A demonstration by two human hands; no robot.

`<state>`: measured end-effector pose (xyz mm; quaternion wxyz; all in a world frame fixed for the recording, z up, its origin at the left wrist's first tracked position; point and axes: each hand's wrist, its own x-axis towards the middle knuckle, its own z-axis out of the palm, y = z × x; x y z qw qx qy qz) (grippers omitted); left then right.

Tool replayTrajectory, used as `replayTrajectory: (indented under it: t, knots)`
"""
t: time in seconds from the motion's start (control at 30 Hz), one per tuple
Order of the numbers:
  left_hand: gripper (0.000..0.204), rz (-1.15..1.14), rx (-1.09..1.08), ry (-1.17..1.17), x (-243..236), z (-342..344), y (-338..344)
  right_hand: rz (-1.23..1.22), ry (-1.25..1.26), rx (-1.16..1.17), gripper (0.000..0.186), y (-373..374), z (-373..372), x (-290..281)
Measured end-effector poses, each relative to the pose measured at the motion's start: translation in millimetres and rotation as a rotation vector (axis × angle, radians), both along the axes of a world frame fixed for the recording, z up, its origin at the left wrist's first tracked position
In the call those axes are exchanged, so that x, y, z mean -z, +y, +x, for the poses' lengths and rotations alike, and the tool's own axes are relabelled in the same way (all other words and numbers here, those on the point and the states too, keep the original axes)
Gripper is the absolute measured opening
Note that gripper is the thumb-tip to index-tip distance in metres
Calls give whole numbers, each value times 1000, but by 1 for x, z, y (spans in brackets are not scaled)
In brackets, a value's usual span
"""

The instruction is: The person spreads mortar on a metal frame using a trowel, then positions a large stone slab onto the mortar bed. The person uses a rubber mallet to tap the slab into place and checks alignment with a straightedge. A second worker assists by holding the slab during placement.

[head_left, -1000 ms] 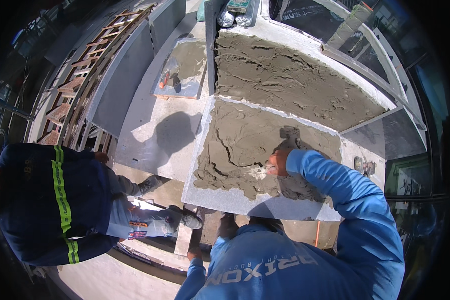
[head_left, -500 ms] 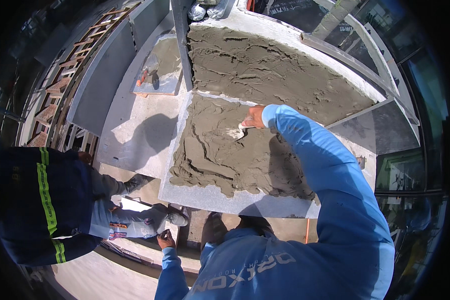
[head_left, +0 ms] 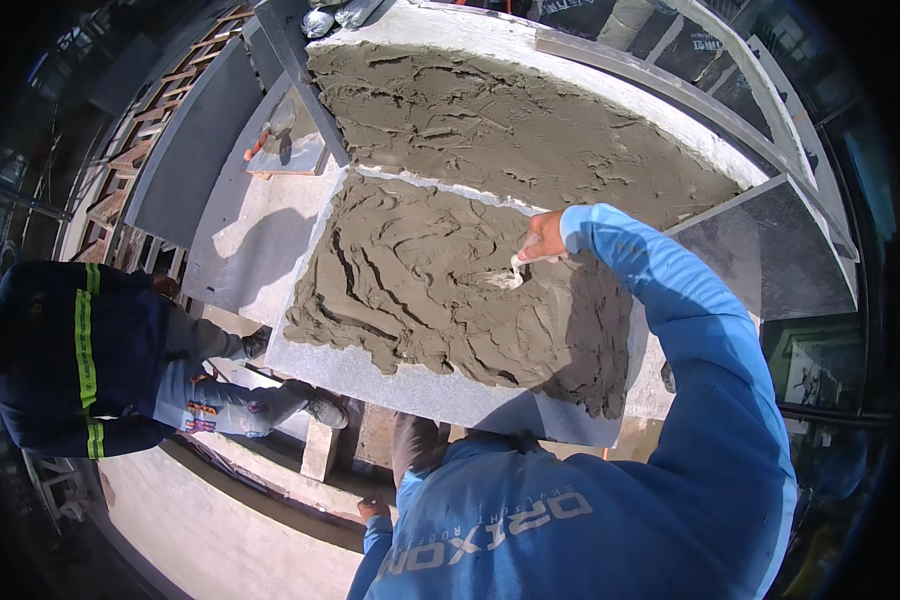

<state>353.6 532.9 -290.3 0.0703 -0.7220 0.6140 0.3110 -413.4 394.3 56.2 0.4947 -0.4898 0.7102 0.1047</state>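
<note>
My right hand [head_left: 542, 240] is closed round the handle of a trowel [head_left: 500, 276]. The trowel's blade is smeared and partly sunk in grey wet mortar [head_left: 410, 270]. The mortar lies in a thick ridged layer on a grey stone slab [head_left: 410, 388], whose near and left borders show bare. Low in the picture, my left hand [head_left: 374, 509] hangs beside my body near a pale ledge, its fingers curled in. Whether anything is inside those fingers is hidden.
Another mortar bed [head_left: 510, 125] spreads beyond the slab. Upright grey panels stand at left [head_left: 185, 140] and right [head_left: 770, 245]. A small board [head_left: 292, 160] bears an orange-handled tool. Left, a co-worker in a dark jacket [head_left: 120, 350] stands beside timber [head_left: 319, 450] and gaps.
My right hand and the trowel have moved right over the slab, leaving curved ridges in the mortar. My left hand has dropped lower. The view has shifted, and the co-worker has moved slightly.
</note>
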Motion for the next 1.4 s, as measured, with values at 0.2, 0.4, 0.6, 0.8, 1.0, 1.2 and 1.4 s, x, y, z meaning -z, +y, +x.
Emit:
replayTrajectory:
  t: [0.2,0.4,0.6,0.8,1.0,1.2,1.4]
  knots:
    - [43,-150,-48,217,-12,-65,-14,89,-114,-139,52,67,45,32]
    - [34,-175,-22,125,-59,-93,0,-262,225,-519,42,111,47,-26]
    - [38,74,499,-333,-44,-45,7,-615,327,-420,22,111,109,26]
    - [34,-114,-104,257,-48,-63,-36,-330,448,-109,34,72,58,39]
    - [55,-205,-270,329,-16,-68,-80,-157,392,416,51,168,-4,60]
    - [41,-197,176,152,-5,-25,-74,332,258,381,37,184,32,-42]
    - [31,150,714,-441,8,35,-124,-220,445,118,37,59,158,-19]
